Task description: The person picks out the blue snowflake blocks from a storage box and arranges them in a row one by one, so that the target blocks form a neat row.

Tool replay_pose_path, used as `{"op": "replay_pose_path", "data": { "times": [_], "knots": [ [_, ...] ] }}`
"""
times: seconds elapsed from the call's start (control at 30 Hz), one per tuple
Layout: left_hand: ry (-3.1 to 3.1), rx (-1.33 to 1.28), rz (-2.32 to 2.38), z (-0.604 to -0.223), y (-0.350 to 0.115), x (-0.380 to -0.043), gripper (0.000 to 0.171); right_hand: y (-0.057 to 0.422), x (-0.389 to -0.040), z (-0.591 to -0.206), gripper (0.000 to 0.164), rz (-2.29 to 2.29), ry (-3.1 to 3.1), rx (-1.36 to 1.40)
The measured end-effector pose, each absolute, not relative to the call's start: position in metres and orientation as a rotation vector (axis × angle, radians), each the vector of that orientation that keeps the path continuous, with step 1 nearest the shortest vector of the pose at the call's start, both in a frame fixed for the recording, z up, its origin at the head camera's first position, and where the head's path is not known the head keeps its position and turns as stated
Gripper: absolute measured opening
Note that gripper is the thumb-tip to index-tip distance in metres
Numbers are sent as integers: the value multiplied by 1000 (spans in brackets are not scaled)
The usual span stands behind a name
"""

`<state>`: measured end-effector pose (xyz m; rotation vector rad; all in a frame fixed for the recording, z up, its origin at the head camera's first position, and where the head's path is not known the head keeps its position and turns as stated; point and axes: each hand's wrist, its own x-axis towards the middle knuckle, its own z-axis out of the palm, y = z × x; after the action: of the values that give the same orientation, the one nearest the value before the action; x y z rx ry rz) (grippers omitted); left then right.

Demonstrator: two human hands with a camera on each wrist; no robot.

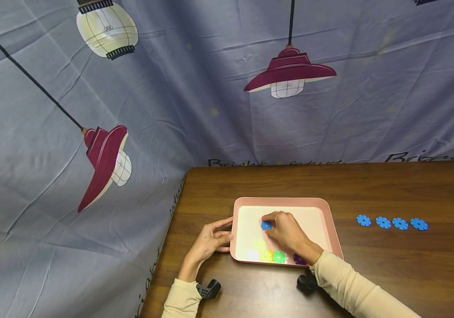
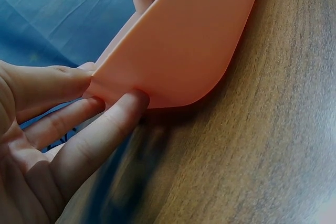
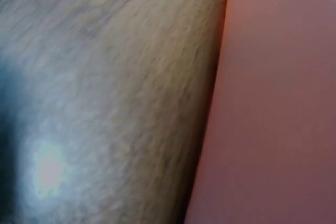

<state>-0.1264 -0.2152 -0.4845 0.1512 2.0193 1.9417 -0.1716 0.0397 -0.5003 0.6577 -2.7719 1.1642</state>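
Observation:
My right hand (image 1: 286, 230) is over the pink tray (image 1: 282, 202), pinching a blue notched plastic disc (image 1: 266, 225) between thumb and fingers. Under and beside that wrist, more notched discs lie along the tray's near side: a green disc (image 1: 279, 257), a yellow disc (image 1: 266, 255) and a partly covered purple disc (image 1: 299, 259). My left hand (image 1: 207, 240) touches the tray's left side with extended fingers. The left wrist view shows its fingertips (image 2: 137, 99) against the outer wall and at the rim. In the right wrist view the hand is out of sight; only the tray wall (image 3: 273, 103) and tabletop appear.
Right of the tray, several blue discs (image 1: 383, 222) lie in a row on the brown wooden table (image 1: 374, 190). A grey-blue curtain printed with lamps (image 1: 211, 88) hangs behind the table and along its left edge. Dark wrist devices (image 1: 209, 289) sit at both cuffs.

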Motion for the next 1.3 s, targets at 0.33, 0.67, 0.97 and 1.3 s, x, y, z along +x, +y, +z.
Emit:
{"op": "replay_pose_path", "data": {
  "times": [0.33, 0.67, 0.97, 1.3],
  "knots": [
    [2031, 163, 1937, -484, -216, -126, 54, 39, -175, -498, 35, 1324, -2796, 579],
    [2037, 156, 1935, -485, -216, -125, 55, 61, -176, -490, 34, 1276, -2751, 520],
    [2049, 146, 1922, -485, -215, -124, 54, 99, -184, -481, 34, 1240, -2713, 484],
    [2053, 139, 1921, -484, -215, -123, 55, 135, -182, -475, 34, 1195, -2707, 341]
  ]
}}
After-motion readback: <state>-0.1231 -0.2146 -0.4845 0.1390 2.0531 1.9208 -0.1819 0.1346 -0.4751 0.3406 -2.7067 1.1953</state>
